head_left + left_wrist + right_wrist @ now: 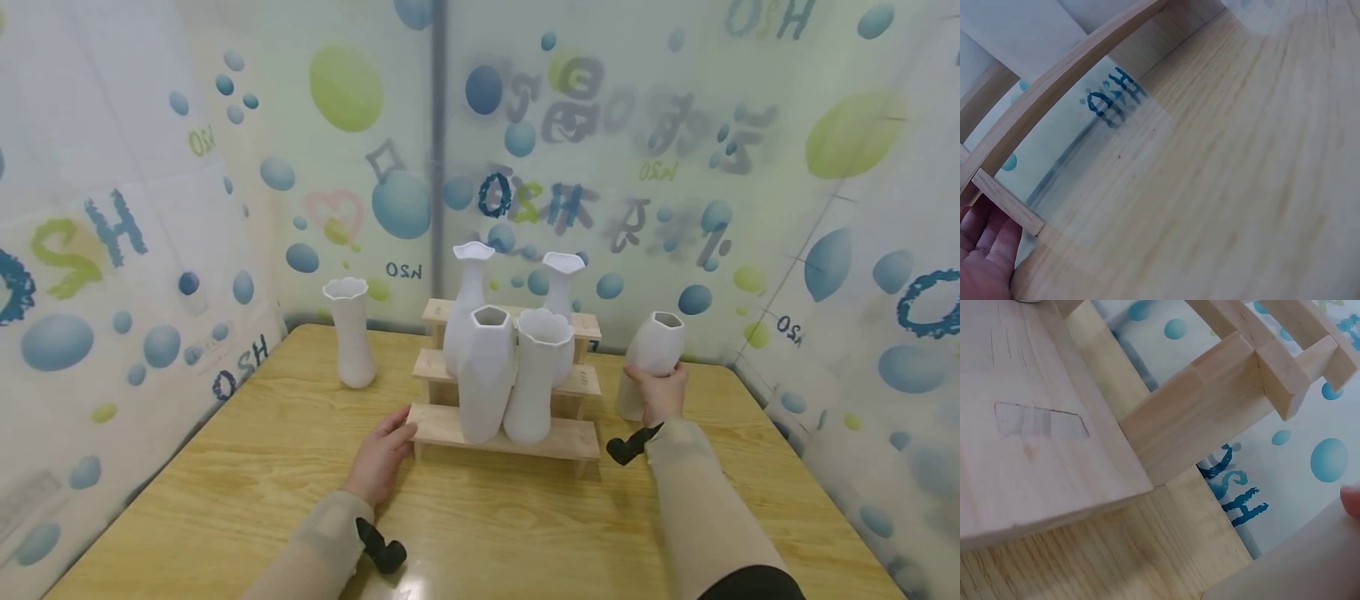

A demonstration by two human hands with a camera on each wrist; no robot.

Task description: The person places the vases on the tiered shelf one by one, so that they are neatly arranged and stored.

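Observation:
A three-step wooden stand [438,423] holds several white vases, two of them, a faceted one [486,379] and a ruffled-rim one [534,383], on the lowest step. My left hand [381,457] holds that step's left end; in the left wrist view its fingers [999,240] lie beside the stand's leg [1009,203]. To the right of the stand, my right hand [660,392] grips a white faceted vase [656,343] around its middle, upright at the table. The right wrist view catches part of this vase [1297,562] and a fingertip [1351,501].
A ruffled-rim white vase [352,333] stands alone on the wooden table [247,467], left of the stand. Two taller narrow-necked vases rise behind the front pair. Patterned curtains [360,167] surround the table's back and sides.

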